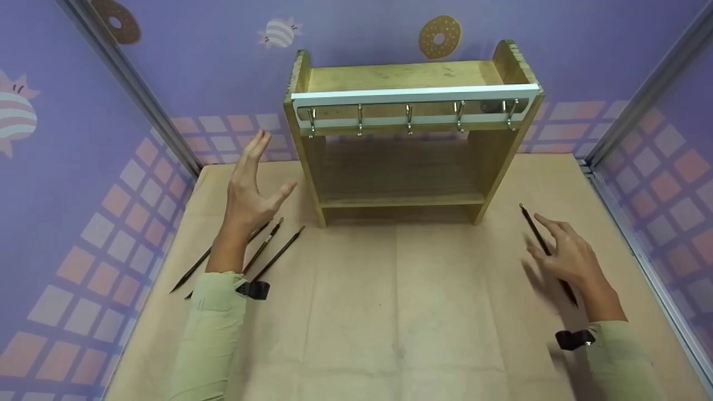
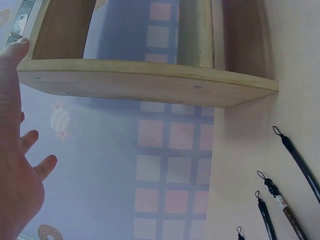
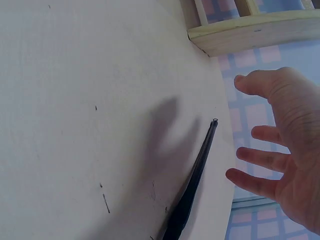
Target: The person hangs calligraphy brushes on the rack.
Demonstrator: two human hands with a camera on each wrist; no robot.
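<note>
My left hand (image 1: 248, 195) is raised beside the left side of a wooden rack (image 1: 404, 203), fingers extended and thumb apart, holding nothing. Beneath that forearm several dark calligraphy brushes (image 1: 279, 253) with hanging loops lie on the table; the arm partly covers them. One brush (image 2: 284, 202) has a white label in the left wrist view. Over on the right, my right hand (image 1: 574, 259) hovers above a single black brush (image 1: 536, 227), its fingers loosely spread and apart from it. The right wrist view shows space between that hand (image 3: 295, 155) and the brush (image 3: 192, 187).
A white-edged rail with several metal hooks (image 1: 409, 120) runs across the rack's upper front. The rack stands at the back of the cloth-covered table (image 1: 356, 312). Purple patterned walls (image 1: 356, 28) enclose the back and sides, with metal frame posts (image 1: 646, 89) at the corners.
</note>
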